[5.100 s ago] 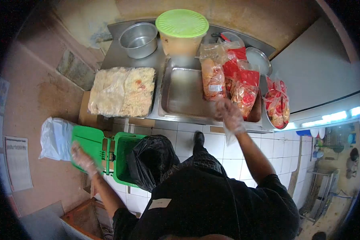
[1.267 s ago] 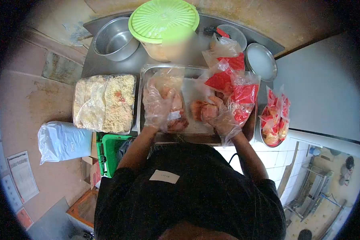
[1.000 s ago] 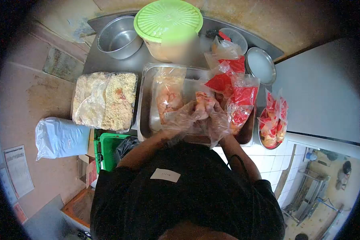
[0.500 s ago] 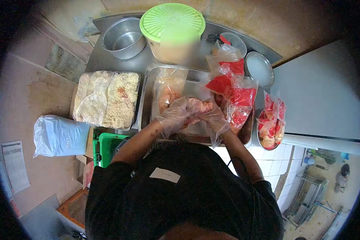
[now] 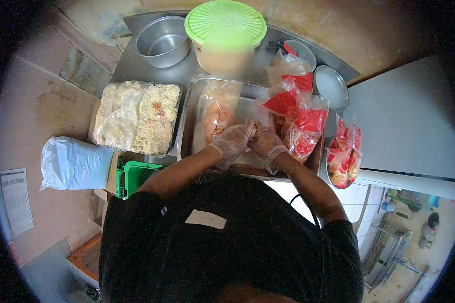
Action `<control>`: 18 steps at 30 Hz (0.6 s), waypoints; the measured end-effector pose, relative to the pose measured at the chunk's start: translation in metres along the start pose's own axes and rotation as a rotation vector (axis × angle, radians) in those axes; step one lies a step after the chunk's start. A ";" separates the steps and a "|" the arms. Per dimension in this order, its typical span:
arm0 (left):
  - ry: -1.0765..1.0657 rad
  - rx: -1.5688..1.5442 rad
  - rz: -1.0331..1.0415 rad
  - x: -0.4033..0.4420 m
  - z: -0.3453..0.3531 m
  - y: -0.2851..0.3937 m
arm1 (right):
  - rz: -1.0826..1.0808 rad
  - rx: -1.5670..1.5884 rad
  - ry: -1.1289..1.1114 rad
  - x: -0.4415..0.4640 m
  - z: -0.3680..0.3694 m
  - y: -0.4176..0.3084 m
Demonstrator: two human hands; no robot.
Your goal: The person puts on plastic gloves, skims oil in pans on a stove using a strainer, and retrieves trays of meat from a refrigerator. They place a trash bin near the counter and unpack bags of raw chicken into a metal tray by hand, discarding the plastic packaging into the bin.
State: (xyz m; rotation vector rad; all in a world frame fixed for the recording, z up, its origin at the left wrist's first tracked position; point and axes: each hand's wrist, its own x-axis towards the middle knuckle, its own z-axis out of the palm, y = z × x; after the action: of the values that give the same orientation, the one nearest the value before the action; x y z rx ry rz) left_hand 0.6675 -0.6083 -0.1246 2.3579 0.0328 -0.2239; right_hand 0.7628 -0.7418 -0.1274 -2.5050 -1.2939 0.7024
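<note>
My left hand [image 5: 232,141] and my right hand [image 5: 266,141], both in clear plastic gloves, are closed and nearly touching over a metal tray [image 5: 187,132]. Between them they grip a piece of raw chicken [image 5: 250,129], mostly covered by the fingers. Just beyond my left hand, a clear bag of raw chicken [image 5: 218,115] lies in the tray. To the right of my right hand, several red-and-clear bags of chicken pieces [image 5: 308,122] are heaped at the tray's right end.
Left of the tray is a pan of crumb-coated food [image 5: 159,118] under plastic. Behind stand a round metal pan [image 5: 163,43] and a green-lidded tub [image 5: 225,22]. A bowl of red bags [image 5: 343,156] sits at right, a green bin [image 5: 136,178] below left. A person [image 5: 428,232] is far off.
My hands have drawn closer together and tightened round the chicken piece, so less of it shows. The bag of chicken at left is less covered by my left hand.
</note>
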 end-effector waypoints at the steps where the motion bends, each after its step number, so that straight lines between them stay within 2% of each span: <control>1: 0.069 -0.022 0.040 0.005 0.007 -0.007 | -0.115 -0.086 0.092 0.008 0.012 0.015; 3: 0.202 -0.069 0.123 0.016 0.030 -0.025 | -0.181 -0.147 0.174 0.015 0.016 0.024; 6: 0.248 -0.117 0.084 0.024 0.024 -0.017 | -0.036 -0.076 0.120 0.010 -0.009 0.006; 8: 0.372 -0.142 0.056 0.034 0.030 -0.019 | 0.032 -0.036 0.091 0.002 -0.034 -0.016; 11: 0.315 -0.122 0.043 0.026 0.011 -0.006 | 0.000 -0.029 0.183 0.008 -0.027 -0.008; 13: 0.286 -0.304 -0.068 0.030 0.008 -0.005 | -0.131 -0.105 0.265 0.018 -0.013 0.010; 14: 0.315 -0.503 -0.183 0.042 0.016 -0.010 | -0.217 -0.159 0.303 0.021 -0.012 0.013; 16: 0.346 -0.869 -0.291 0.050 0.032 -0.014 | -0.090 0.052 0.289 0.020 -0.010 0.010; 17: 0.357 -1.033 -0.278 0.052 0.035 -0.014 | -0.030 0.155 0.286 0.022 -0.011 0.009; 18: 0.398 -1.006 -0.226 0.054 0.036 -0.019 | -0.024 0.072 0.255 0.027 -0.010 0.013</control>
State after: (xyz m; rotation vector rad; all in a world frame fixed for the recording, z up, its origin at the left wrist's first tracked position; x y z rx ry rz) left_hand 0.7134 -0.6221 -0.1727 1.3550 0.4876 0.1424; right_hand 0.7903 -0.7277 -0.1324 -2.4225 -1.1833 0.3996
